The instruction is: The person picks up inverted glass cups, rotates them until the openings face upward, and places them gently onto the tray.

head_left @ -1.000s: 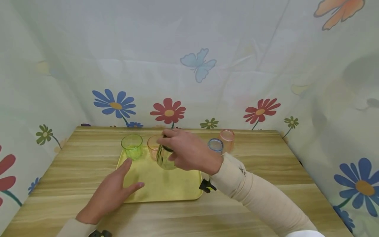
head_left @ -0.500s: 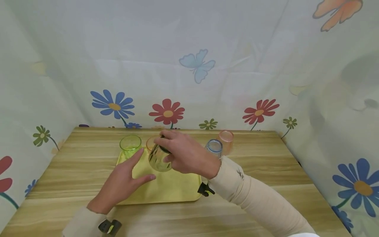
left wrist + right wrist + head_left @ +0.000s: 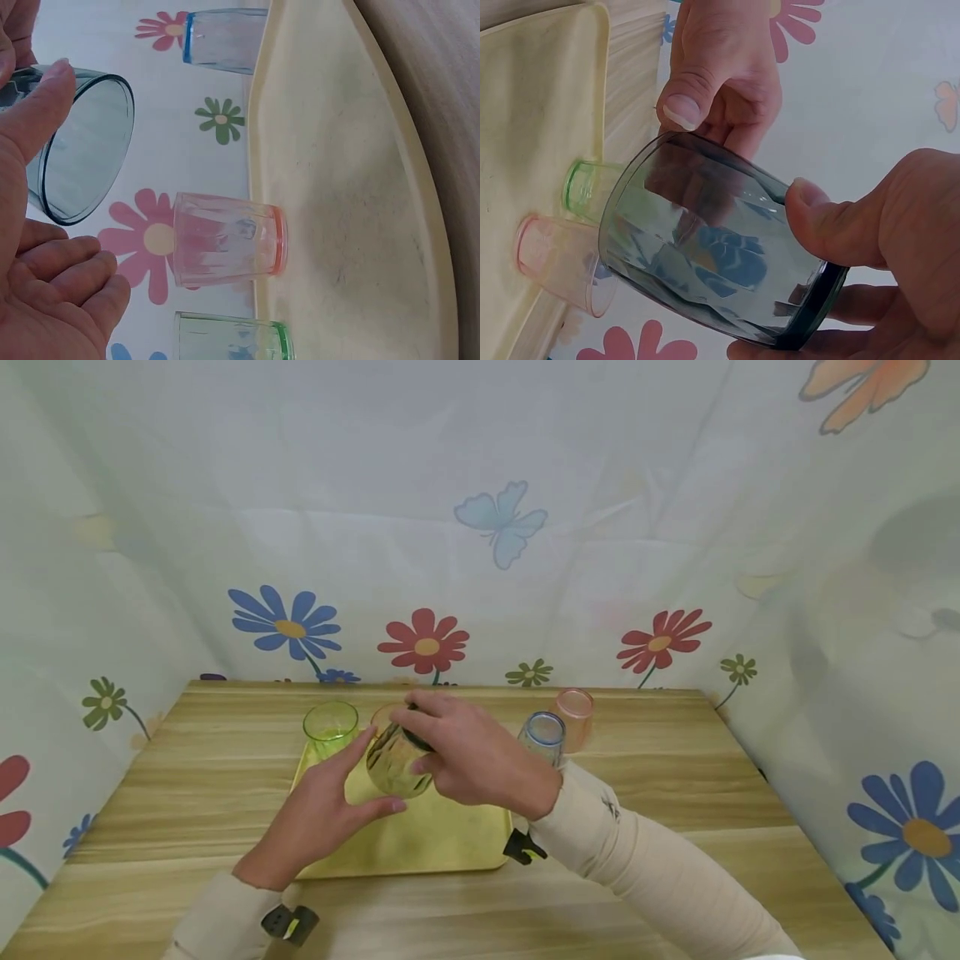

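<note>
My right hand (image 3: 480,756) grips a smoky grey-green drinking glass (image 3: 720,240) by its thick base, thumb on one side and fingers on the other. The glass is tilted over the tray, its wide rim toward my left hand. My left hand (image 3: 318,806) is spread beside that rim, with thumb and fingers apart. In the right wrist view the left thumb (image 3: 684,111) lies right at the rim. Behind the hands, a green glass (image 3: 229,335) and an orange-pink glass (image 3: 225,236) stand upright at the back of the yellow tray (image 3: 450,847).
Beyond the right wrist, a blue-rimmed glass (image 3: 543,732) and a pink glass (image 3: 575,720) stand on the wooden table (image 3: 660,777), thick coloured ends uppermost. A white curtain (image 3: 360,543) printed with flowers and butterflies surrounds the table.
My left hand has moved right and slightly up, close to the smoky glass. The right hand has tilted the glass further and shifted it a little left.
</note>
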